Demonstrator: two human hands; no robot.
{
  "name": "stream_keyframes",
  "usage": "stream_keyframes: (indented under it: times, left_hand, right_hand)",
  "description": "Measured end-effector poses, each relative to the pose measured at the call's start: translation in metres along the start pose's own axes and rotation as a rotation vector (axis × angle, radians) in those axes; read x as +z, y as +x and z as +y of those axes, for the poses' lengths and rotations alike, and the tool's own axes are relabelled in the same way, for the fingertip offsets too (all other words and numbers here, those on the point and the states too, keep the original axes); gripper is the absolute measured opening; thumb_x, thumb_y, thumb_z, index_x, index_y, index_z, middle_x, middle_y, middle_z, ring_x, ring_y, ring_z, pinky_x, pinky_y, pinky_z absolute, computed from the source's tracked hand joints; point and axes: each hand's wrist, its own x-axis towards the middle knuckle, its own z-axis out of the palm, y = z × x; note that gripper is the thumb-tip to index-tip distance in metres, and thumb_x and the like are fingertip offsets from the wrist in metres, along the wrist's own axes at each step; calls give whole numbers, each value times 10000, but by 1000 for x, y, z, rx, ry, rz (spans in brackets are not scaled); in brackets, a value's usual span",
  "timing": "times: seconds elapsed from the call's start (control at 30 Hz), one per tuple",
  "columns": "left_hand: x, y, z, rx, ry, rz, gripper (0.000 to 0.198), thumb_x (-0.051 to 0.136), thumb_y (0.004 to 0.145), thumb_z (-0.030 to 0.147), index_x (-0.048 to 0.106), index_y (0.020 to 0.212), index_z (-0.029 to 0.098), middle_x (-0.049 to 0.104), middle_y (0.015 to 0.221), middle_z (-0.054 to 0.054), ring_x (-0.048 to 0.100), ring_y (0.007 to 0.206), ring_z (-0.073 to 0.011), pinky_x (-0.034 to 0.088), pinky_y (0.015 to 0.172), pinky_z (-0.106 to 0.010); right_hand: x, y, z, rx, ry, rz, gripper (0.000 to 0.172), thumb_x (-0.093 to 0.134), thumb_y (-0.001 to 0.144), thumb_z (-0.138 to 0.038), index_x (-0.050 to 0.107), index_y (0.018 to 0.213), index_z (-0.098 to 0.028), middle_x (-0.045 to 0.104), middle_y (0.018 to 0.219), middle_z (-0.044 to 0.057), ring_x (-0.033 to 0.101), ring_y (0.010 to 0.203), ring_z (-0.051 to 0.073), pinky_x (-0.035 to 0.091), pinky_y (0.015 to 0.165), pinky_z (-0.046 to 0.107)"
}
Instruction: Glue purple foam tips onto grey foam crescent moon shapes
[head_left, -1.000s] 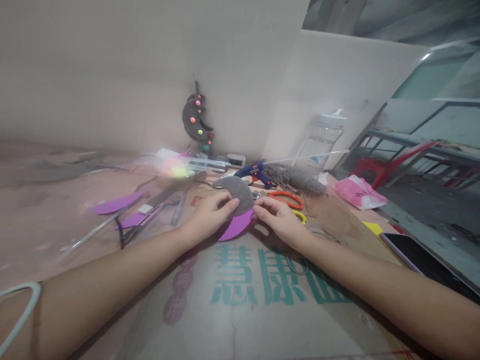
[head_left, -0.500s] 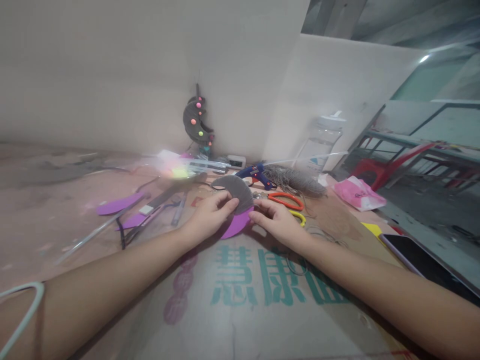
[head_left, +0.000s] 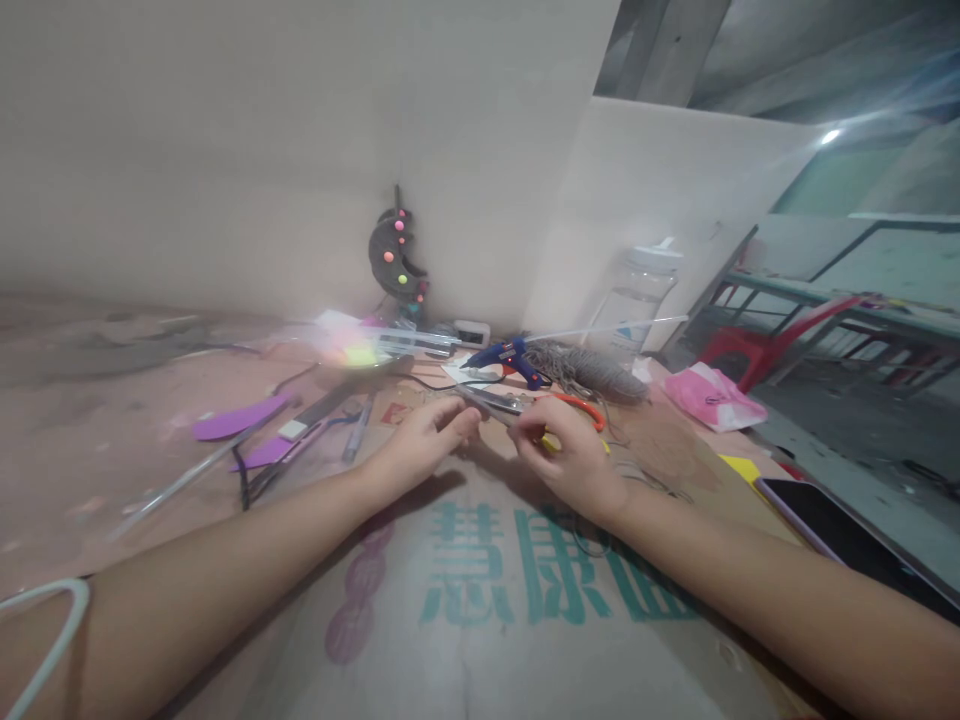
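Observation:
My left hand (head_left: 439, 432) is closed, thumb and fingers pinching a yarn-wrapped crescent (head_left: 491, 401). The crescent is turned nearly edge-on, so just a thin grey strip of it shows between my hands. My right hand (head_left: 559, 445) has its fingers curled together at the crescent's right end; whatever they pinch is hidden. Both hands are above a cardboard sheet (head_left: 480, 660) with green printed characters. Just behind them lie orange-handled scissors (head_left: 589, 408) and a yellow handle (head_left: 551, 443), partly covered by my right hand.
Behind are a blue glue gun (head_left: 506, 358), a grey yarn bundle (head_left: 592, 370) and a clear bottle (head_left: 637, 300). A decorated crescent (head_left: 391, 255) stands against the wall. Purple pieces (head_left: 240, 415) lie left; a pink bag (head_left: 712, 397) and phone (head_left: 847, 530) lie right.
The crescent has turned from face-on to nearly edge-on, and its purple part is out of sight. My right hand has curled its fingers and rotated. The view has tilted up slightly.

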Motion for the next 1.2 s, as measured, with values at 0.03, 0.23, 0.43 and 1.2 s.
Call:
stream_keyframes:
  times: [0.03,0.23,0.43,1.2]
  left_hand:
    - [-1,1,0,-4,-13,-12,458,405,870,577,551,742,161,563,667,-14,526,640,-148,420,623,-266]
    - [-5,5,2,-131,-58,-5,356,524,829,468,523,645,163,505,608,18,479,604,-121,386,586,-239]
    - [-3,10,-5,-214,-286,143,261,603,761,399,565,818,147,537,610,42,493,549,-100,380,552,-220]
    - [0,9,-1,-227,-322,136,334,641,744,441,564,857,137,517,644,38,425,520,-70,329,476,-192]
  right_hand:
    - [0,0,0,-104,-62,-41,85,526,880,-188,575,812,-204,595,756,31,539,726,165,423,700,300]
    - [4,-3,-1,-263,-203,-185,118,533,911,-260,633,883,-204,627,882,74,544,831,196,421,757,336]
    - [-10,10,-4,-80,-70,-215,284,630,845,-387,597,1042,-185,592,1112,123,529,1072,251,415,923,394]
    - [23,87,111,558,-186,-365,359,669,787,-374,651,1058,-139,720,971,100,664,875,221,484,764,287]
